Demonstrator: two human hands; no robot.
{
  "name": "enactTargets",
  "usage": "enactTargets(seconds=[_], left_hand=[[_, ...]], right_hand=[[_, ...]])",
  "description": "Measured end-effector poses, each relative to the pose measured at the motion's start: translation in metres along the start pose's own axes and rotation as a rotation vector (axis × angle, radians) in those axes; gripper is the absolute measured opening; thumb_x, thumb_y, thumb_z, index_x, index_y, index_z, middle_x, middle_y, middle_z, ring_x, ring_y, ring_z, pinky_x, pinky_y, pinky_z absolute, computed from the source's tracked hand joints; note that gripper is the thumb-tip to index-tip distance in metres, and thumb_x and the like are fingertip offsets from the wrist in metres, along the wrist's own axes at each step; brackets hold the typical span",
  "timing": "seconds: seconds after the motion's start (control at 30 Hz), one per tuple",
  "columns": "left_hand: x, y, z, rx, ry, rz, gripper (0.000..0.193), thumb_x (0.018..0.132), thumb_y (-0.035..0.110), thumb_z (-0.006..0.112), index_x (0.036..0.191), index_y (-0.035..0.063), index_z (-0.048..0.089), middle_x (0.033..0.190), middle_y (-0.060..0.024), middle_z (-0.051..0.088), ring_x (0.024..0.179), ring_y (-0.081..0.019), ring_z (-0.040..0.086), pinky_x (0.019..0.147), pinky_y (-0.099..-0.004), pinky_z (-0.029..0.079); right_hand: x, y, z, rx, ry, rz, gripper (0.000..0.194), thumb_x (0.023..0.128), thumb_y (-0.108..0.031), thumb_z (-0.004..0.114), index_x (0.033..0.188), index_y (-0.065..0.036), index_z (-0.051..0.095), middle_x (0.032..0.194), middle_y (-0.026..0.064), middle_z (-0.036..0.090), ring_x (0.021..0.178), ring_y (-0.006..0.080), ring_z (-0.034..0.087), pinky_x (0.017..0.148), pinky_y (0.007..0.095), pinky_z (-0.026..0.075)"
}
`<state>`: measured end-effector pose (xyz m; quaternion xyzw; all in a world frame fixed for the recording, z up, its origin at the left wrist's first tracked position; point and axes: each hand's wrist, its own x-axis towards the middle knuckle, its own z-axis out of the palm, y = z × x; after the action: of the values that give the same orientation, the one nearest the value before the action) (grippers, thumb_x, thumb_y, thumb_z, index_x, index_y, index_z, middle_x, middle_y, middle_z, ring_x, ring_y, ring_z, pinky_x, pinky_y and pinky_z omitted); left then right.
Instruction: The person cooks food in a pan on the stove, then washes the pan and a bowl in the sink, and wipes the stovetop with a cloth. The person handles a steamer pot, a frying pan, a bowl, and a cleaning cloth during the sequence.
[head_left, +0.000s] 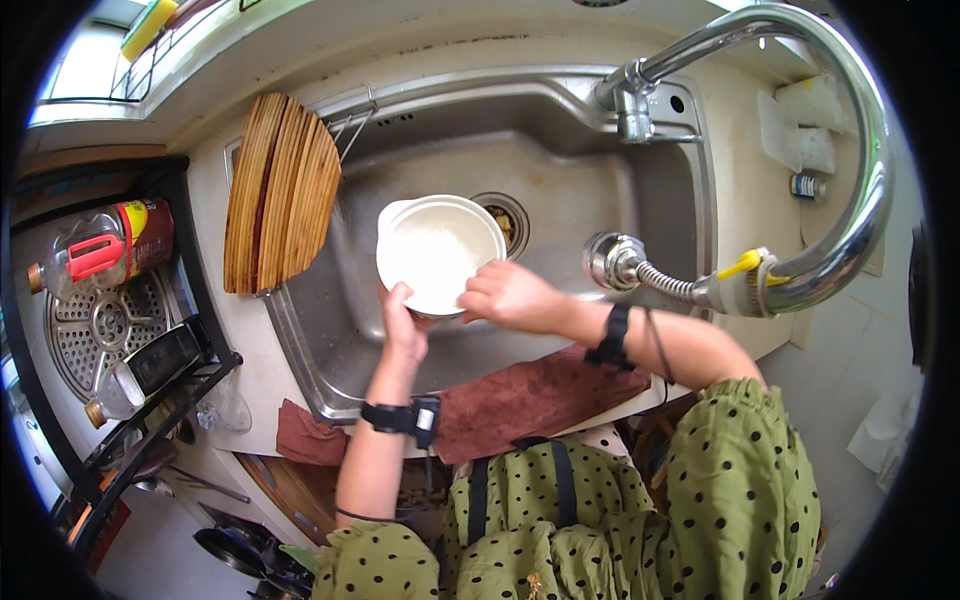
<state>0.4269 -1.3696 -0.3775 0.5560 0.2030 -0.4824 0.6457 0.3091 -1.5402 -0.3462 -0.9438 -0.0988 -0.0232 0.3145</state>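
Note:
A white round pot (441, 251) with a small side lug is held over the stainless steel sink (570, 180). My left hand (406, 326) grips its near left side, thumb on the rim. My right hand (510, 296) is at the near right rim, slightly blurred, its fingers curled against the edge. The pot's inside looks white, and glare hides whether it holds anything. Just beyond the pot, the sink drain (506, 223) has yellowish scraps in it. Right of my right hand hangs the faucet's spray head (615, 260); no water shows coming from it.
A chrome faucet (874, 165) arches over the right side. At left stand a striped wooden board (281, 195) and a black rack (206, 262) with plastic bottles (112, 244). A reddish-brown cloth (525, 405) lies along the sink's front edge. A small bottle (808, 187) rests at right.

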Motion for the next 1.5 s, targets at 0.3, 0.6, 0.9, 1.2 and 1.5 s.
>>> enactTargets(seconds=[0.3,0.6,0.9,1.2,1.5], left_hand=[[-0.025,0.028,0.000,0.361,-0.042,0.033,0.070,0.078,0.024,0.047,0.144,0.0148,0.024,0.133,-0.0176,0.047,0.117,-0.0360,0.059,0.080,-0.0544,0.058],[-0.016,0.001,-0.005,0.201,-0.043,0.127,0.081,0.080,0.006,0.046,0.152,0.0088,0.008,0.144,-0.0186,0.036,0.128,-0.0316,0.046,0.096,-0.0398,0.052],[-0.015,0.010,0.012,0.588,0.003,0.446,0.084,0.080,-0.008,0.044,0.153,0.0090,0.008,0.151,-0.0237,0.027,0.135,-0.0319,0.038,0.109,-0.0376,0.037],[-0.020,0.018,0.005,0.452,0.019,0.375,0.082,0.079,-0.007,0.043,0.153,0.0107,0.012,0.150,-0.0209,0.030,0.135,-0.0318,0.038,0.109,-0.0369,0.038],[-0.026,0.024,0.013,0.255,0.104,0.107,0.083,0.080,-0.001,0.041,0.152,0.0171,0.005,0.142,-0.0213,0.036,0.117,-0.0417,0.056,0.069,-0.0549,0.063]], right_hand=[[-0.009,0.012,-0.023,-0.039,-0.026,-0.106,0.019,0.077,-0.009,0.063,0.095,-0.008,0.063,0.082,0.0078,0.058,0.078,0.0276,0.061,0.074,0.0377,0.051],[-0.002,-0.018,0.020,0.288,0.103,0.083,0.028,0.078,-0.010,0.066,0.106,-0.008,0.065,0.092,0.0096,0.067,0.087,0.0283,0.065,0.080,0.0418,0.052],[-0.025,0.021,0.042,-0.050,-0.013,0.147,0.040,0.080,-0.007,0.059,0.120,-0.005,0.061,0.125,0.0132,0.061,0.120,0.0312,0.055,0.106,0.0449,0.043],[-0.021,0.034,0.011,0.172,0.127,-0.037,0.039,0.077,-0.004,0.065,0.115,-0.008,0.066,0.110,0.0116,0.066,0.103,0.0291,0.062,0.088,0.0380,0.052],[-0.014,0.001,0.021,0.337,0.221,0.071,0.019,0.075,-0.002,0.064,0.093,-0.007,0.065,0.093,0.0086,0.061,0.090,0.0271,0.062,0.077,0.0371,0.053]])
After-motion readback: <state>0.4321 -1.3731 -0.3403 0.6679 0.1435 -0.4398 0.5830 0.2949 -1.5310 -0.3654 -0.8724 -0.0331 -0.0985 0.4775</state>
